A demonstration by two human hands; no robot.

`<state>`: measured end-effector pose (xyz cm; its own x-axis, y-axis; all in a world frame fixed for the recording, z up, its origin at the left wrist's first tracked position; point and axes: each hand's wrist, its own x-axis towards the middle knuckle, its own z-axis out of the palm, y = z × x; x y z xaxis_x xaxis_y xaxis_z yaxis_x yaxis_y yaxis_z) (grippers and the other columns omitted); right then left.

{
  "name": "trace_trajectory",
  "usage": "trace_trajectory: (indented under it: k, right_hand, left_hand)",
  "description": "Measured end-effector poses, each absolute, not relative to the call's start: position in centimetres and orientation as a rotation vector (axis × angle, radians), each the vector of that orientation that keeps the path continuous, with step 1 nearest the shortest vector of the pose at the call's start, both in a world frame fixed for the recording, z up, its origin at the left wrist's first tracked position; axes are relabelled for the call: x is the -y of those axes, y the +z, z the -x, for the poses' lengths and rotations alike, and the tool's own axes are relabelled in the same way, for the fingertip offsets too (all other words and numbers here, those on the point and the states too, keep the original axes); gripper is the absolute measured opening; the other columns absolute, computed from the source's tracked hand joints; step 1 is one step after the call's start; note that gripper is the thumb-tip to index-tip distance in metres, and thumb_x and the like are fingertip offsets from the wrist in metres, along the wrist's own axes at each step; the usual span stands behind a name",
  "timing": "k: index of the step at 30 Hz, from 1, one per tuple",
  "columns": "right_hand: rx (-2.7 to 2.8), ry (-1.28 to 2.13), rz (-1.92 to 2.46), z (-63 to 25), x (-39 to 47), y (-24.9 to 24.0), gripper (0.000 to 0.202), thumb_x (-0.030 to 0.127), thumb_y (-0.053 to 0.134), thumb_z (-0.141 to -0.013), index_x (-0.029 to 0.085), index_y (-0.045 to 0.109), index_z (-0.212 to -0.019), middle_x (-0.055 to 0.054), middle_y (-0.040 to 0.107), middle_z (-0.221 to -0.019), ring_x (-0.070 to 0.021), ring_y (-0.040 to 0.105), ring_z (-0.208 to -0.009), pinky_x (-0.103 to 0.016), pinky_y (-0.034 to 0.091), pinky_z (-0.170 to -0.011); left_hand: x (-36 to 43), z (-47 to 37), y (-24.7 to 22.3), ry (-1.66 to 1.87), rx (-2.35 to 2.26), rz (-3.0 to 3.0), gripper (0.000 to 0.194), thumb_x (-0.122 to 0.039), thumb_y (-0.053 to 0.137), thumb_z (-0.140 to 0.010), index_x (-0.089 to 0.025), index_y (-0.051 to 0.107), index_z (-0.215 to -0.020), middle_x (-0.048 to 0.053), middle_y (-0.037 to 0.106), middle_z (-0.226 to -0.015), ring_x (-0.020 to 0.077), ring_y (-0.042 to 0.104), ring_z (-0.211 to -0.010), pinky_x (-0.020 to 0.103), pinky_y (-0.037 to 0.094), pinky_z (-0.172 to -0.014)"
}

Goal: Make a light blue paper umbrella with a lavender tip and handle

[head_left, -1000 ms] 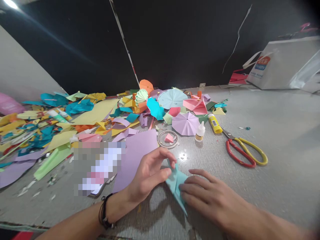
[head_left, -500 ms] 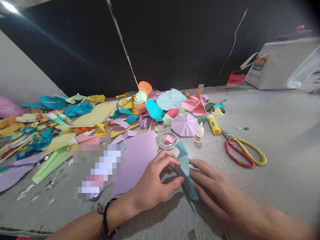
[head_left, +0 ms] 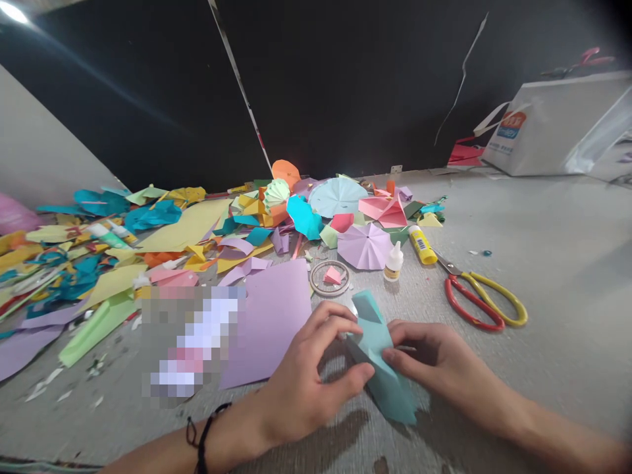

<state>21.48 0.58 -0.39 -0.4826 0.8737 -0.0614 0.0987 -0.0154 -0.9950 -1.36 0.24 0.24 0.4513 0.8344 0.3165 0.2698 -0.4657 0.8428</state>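
Teal paper [head_left: 388, 375], creased and folded, held between both hands at the near middle of the work surface, tilted; contact of its lower end with the table cannot be judged.

Surroundings, by descending size. Black wall [head_left: 355, 85] spans the back. Grey tabletop [head_left: 553, 276] runs up to it. Heap of coloured paper [head_left: 185, 227] covers the left and centre back. White bag [head_left: 553, 128], orange and blue print, stands at far right.

Left hand [head_left: 313, 372]: thumb and curled fingers spread apart around the paper's left edge, index fingertip and thumb tip at the sheet; cannot tell whether they grip. Right hand [head_left: 444, 365]: thumb on the near face, index behind, pinching the right edge.

Purple sheet [head_left: 276, 309] lies flat, left of the paper. Scissors [head_left: 455, 270], one red and one yellow handle, lie beyond the right hand. Lilac pleated disc [head_left: 364, 247] sits at the heap's front edge. Yellow glue stick [head_left: 423, 245] lies on its side near the scissors' blades. Ring [head_left: 313, 279] lies flat just beside the purple sheet. Small white bottle [head_left: 394, 262] stands upright beside the disc. Pink folded scrap [head_left: 332, 275] lies inside the ring.
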Motion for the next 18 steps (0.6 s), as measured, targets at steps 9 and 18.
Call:
trace_trajectory:
  k: [9, 18]
  right_hand:
    - [1.522, 1.658, 0.981, -21.7, -0.4, -0.4, 0.040, 0.054, 0.073, -0.091, 0.017, 0.061, -0.081, 0.001, 0.054, -0.077, -0.0130, 0.051, -0.071, -0.024, 0.042, -0.061]
    - [1.422, 1.626, 1.060, -21.8, -0.5, 0.5, 0.046, 0.063, 0.070, -0.090, 0.018, 0.059, -0.087, 0.003, 0.052, -0.073, -0.0099, 0.046, -0.060, -0.020, 0.038, -0.050]
  left_hand:
    - [-1.0, 1.2, 0.0, 1.030, -0.917, -1.433, 0.039, -0.015, 0.083, -0.080, -0.022, 0.060, -0.111, 0.003, 0.064, -0.102, 0.0169, 0.061, -0.091, 0.029, 0.050, -0.079]
    - [-1.7, 1.7, 0.3, 1.069, -0.818, -1.462, 0.009, -0.015, 0.075, -0.087, -0.018, 0.066, -0.088, 0.002, 0.059, -0.088, 0.0180, 0.059, -0.087, 0.030, 0.045, -0.080]
